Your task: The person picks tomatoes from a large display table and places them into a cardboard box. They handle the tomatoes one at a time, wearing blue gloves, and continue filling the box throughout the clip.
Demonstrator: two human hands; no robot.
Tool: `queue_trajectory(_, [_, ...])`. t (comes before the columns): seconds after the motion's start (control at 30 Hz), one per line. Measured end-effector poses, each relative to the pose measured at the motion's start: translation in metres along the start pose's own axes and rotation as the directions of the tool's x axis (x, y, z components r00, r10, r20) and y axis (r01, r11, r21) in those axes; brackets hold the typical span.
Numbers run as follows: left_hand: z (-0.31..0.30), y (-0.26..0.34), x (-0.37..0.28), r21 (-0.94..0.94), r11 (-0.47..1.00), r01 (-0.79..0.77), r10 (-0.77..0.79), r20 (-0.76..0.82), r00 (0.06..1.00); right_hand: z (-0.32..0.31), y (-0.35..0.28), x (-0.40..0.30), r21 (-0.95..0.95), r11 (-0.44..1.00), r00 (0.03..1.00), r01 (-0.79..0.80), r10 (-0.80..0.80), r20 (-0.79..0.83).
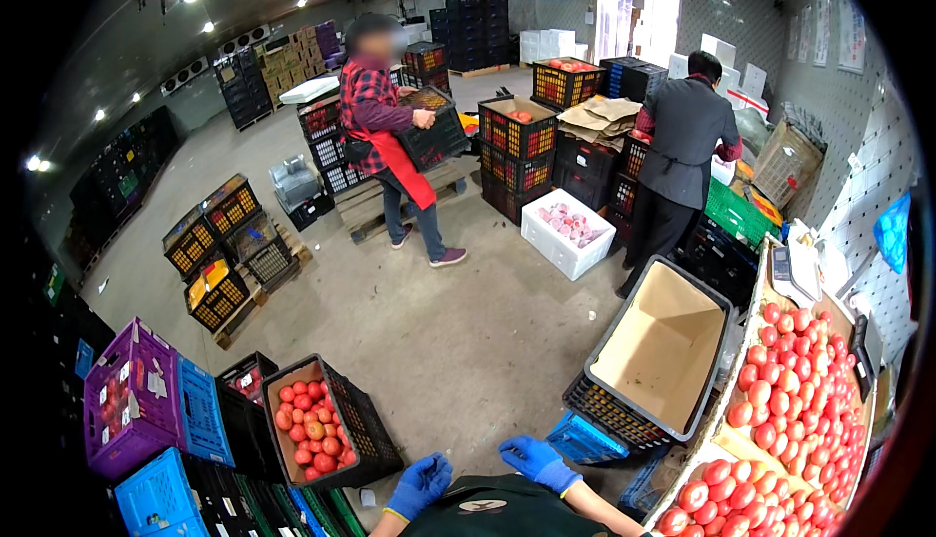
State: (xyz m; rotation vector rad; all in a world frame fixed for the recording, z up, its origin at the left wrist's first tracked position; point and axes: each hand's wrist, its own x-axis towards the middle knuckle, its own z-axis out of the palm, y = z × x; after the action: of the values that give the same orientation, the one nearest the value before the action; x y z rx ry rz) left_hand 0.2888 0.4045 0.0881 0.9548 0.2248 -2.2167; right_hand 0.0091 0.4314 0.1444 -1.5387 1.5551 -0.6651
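Observation:
My left hand (422, 484), in a blue glove, is at the bottom centre with its fingers curled and no object visible in it. Just left of it, a black crate (369, 420) lined with brown paper is full of tomatoes (314, 431). My right hand (536, 462), also gloved in blue, has its fingers extended over the floor and nothing visible in it. Beside it are a blue plastic crate (585, 438) and a paper-lined black crate (658, 340) with no tomatoes visible inside. Further right, many tomatoes (797, 383) cover a sorting table.
A person in a red apron (402, 164) holds a black crate (435, 135) by a wooden pallet. Another person (680, 142) stands with their back turned, near a white foam box (570, 234) of wrapped fruit. A purple crate (135, 402) stands at left; a scale (793, 274) is at right.

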Motion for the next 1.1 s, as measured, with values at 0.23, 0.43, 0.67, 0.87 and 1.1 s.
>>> queue_trajectory(0.23, [0.002,0.001,-0.012,-0.026,0.992,-0.122,0.120,-0.052,0.991,-0.118,0.099,-0.030,-0.178,0.877,0.176,-0.447,-0.108,-0.978])
queue_trajectory(0.43, [0.018,-0.010,0.004,0.306,0.946,-0.104,0.125,-0.049,0.991,-0.228,0.285,-0.132,0.937,0.350,0.616,-0.020,0.743,-0.264])
queue_trajectory(0.67, [0.127,-0.025,-0.003,0.468,0.862,0.196,-0.234,0.024,0.972,-0.236,0.078,-0.110,0.632,0.704,0.711,-0.323,0.622,-0.330])
queue_trajectory(0.87, [0.137,-0.026,-0.065,0.299,0.925,0.236,-0.201,-0.144,0.969,-0.132,0.001,-0.080,0.505,0.798,0.875,-0.328,0.458,-0.156])
queue_trajectory(1.1, [-0.045,0.010,-0.101,0.787,0.186,-0.588,0.623,0.368,0.690,0.029,-0.030,0.016,0.562,0.788,0.965,-0.252,0.250,0.082])
